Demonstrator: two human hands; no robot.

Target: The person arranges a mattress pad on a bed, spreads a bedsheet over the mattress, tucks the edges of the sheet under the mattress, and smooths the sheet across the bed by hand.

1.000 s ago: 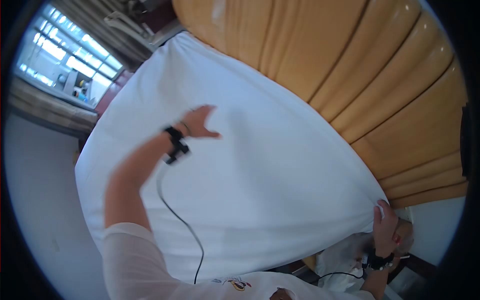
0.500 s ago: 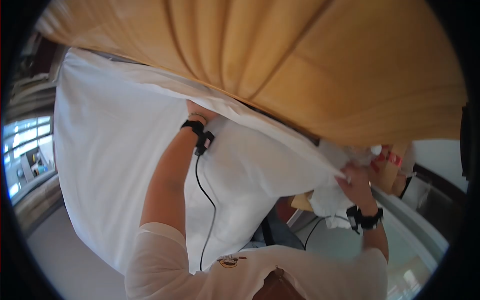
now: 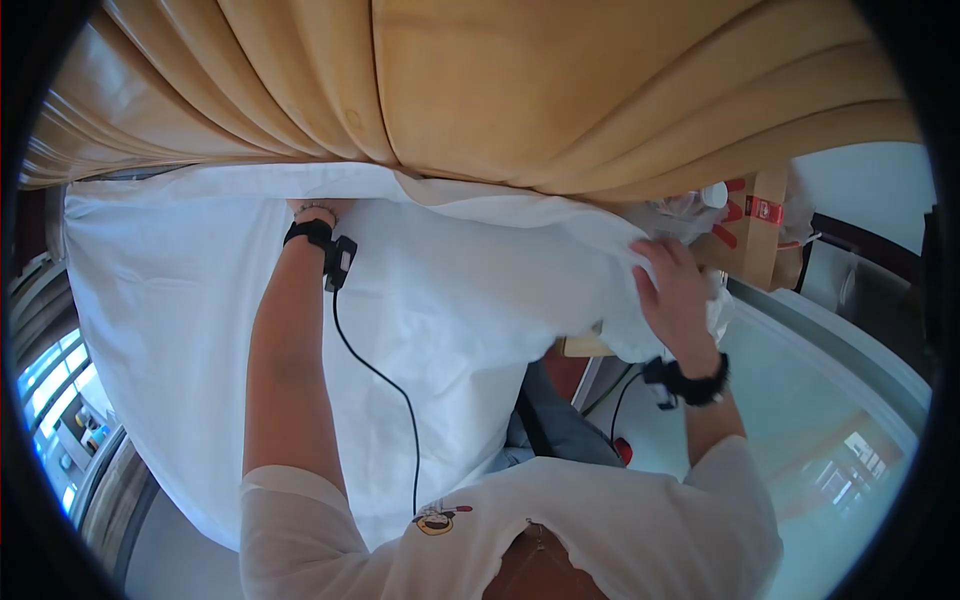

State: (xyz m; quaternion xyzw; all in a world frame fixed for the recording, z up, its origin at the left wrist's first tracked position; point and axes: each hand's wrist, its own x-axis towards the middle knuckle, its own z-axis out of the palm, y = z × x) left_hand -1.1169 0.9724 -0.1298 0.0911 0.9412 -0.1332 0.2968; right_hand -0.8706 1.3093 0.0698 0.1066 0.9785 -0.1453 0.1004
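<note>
A large white sheet [image 3: 440, 290] lies spread over the bed, its far edge folded back along the headboard. My left hand [image 3: 316, 209] reaches under that folded edge; its fingers are hidden by the cloth. Over at the sheet's right far corner, my right hand [image 3: 678, 300] has its thumb and fingers apart, the fingertips at the cloth's edge. Both wrists wear black straps with small devices, and a black cable [image 3: 400, 385] runs from the left one across the sheet.
A tan padded headboard [image 3: 520, 100] with deep pleats rises along the far side. Right of the bed are a brown paper bag [image 3: 765, 225], clear plastic wrapping [image 3: 685, 212] and a glass-topped surface [image 3: 790, 400]. A window [image 3: 62, 390] shows at far left.
My right hand has loosened from its pinch on the sheet's corner, and its fingers have spread. The camera view has turned. My left hand stays under the folded edge.
</note>
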